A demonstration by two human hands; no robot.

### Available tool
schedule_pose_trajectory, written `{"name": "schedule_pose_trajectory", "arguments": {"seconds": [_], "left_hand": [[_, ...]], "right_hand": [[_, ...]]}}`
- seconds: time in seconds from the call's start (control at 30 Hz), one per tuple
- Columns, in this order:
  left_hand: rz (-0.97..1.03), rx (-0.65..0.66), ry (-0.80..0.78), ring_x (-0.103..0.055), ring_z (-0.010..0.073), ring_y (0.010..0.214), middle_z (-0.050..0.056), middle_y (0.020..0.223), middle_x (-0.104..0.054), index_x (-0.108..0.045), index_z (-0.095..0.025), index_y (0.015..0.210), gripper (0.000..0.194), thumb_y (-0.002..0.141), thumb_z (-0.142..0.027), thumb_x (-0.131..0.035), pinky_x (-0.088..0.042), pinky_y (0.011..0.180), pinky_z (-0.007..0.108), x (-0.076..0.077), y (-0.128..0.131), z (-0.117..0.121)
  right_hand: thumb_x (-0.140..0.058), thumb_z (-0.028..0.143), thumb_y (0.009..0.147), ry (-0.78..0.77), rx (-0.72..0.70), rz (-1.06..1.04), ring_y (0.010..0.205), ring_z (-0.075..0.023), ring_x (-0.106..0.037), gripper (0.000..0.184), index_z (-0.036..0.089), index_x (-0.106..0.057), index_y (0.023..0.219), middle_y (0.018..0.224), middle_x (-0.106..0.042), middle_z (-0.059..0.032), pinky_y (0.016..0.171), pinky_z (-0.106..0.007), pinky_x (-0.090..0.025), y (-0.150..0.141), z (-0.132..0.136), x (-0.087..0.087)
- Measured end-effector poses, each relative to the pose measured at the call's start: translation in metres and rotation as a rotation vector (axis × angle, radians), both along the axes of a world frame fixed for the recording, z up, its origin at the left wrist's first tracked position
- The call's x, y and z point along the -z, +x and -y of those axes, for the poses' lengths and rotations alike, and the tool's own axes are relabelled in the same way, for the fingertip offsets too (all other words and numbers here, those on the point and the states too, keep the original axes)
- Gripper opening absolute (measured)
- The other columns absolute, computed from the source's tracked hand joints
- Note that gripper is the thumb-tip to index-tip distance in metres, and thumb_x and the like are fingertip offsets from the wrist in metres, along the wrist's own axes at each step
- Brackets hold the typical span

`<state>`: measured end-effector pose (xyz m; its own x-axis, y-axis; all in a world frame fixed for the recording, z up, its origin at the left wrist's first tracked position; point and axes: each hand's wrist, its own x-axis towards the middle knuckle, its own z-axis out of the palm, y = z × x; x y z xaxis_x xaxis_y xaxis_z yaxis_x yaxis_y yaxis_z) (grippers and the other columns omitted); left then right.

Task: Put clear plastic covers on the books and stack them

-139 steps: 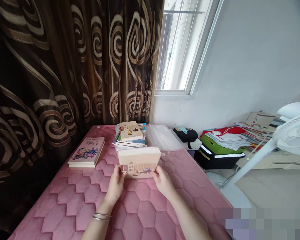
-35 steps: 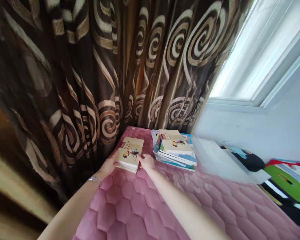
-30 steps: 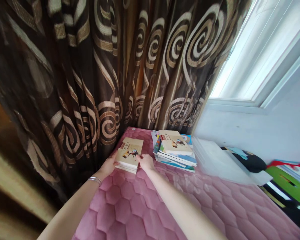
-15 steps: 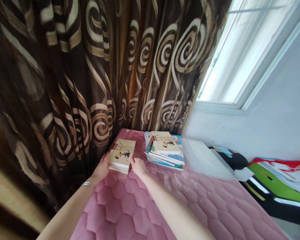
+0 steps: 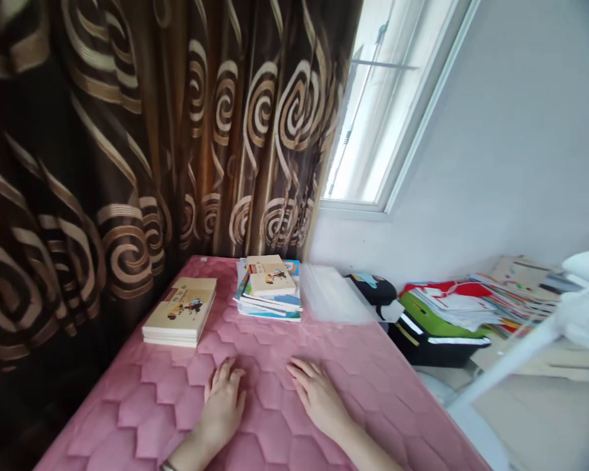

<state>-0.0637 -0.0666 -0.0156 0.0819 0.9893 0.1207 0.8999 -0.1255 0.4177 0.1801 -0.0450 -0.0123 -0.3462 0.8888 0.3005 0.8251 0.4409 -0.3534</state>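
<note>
From where I stand, the dark lettering on the cream book stack is too blurred to read. It lies on the pink mattress, ahead and left of the left grip, well apart. Beyond sits a mixed book pile. That hand and the right grip are empty, fingers loosely spread.

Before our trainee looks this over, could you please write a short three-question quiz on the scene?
1. True or false: the left hand has a book in its grip.
2. What lies on top of the mixed stack? A) a cup B) a beige book C) a phone
3. Fill in: the left stack lies on a ____ padded surface.

Key: 1. False; the left hand holds nothing. 2. B. 3. Pink.
</note>
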Motion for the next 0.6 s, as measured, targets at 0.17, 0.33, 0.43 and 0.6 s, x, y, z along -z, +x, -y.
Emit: {"name": "schedule_pose_trajectory", "arguments": {"seconds": [0.17, 0.33, 0.43, 0.6], "left_hand": [[-0.135, 0.081, 0.092, -0.033, 0.0306, 0.137, 0.016, 0.145, -0.043, -0.057, -0.017, 0.125, 0.045, 0.081, -0.025, -0.047, -0.024, 0.113, 0.051, 0.012, 0.05, -0.006], [-0.158, 0.069, 0.283, -0.038, 0.0287, 0.134, 0.014, 0.14, -0.049, -0.058, -0.019, 0.124, 0.043, 0.085, -0.032, -0.044, -0.028, 0.112, 0.049, 0.028, 0.049, -0.006], [-0.134, 0.091, 0.304, -0.04, 0.0267, 0.133, 0.011, 0.139, -0.051, -0.058, -0.021, 0.122, 0.041, 0.086, -0.033, -0.043, -0.03, 0.111, 0.047, 0.028, 0.044, -0.006], [-0.105, 0.071, 0.196, -0.043, 0.0267, 0.128, 0.01, 0.138, -0.051, -0.058, -0.023, 0.12, 0.039, 0.086, -0.035, -0.044, -0.036, 0.104, 0.05, 0.012, 0.044, -0.006]], "right_hand": [[-0.04, 0.016, 0.089, 0.025, 0.019, -0.079, 0.122, -0.0228, -0.05, 0.041, 0.026, -0.062, 0.121, 0.131, -0.057, -0.005, 0.105, -0.041, -0.037, -0.002, 0.008, 0.007], [-0.048, 0.027, 0.086, -0.037, 0.151, -0.404, 0.083, -0.021, -0.065, 0.025, 0.027, -0.072, 0.093, 0.091, -0.073, -0.0034, 0.081, -0.033, -0.051, 0.028, -0.018, -0.004], [-0.043, 0.026, 0.086, 0.002, 0.42, -0.483, 0.082, -0.0207, -0.065, 0.028, 0.022, -0.069, 0.096, 0.093, -0.071, -0.0063, 0.077, -0.03, -0.051, 0.069, -0.054, -0.021], [-0.043, 0.022, 0.085, -0.028, 0.673, -0.338, 0.106, -0.0246, -0.06, 0.036, 0.007, -0.059, 0.114, 0.111, -0.065, -0.0161, 0.092, -0.033, -0.044, 0.118, -0.112, -0.039]]}}
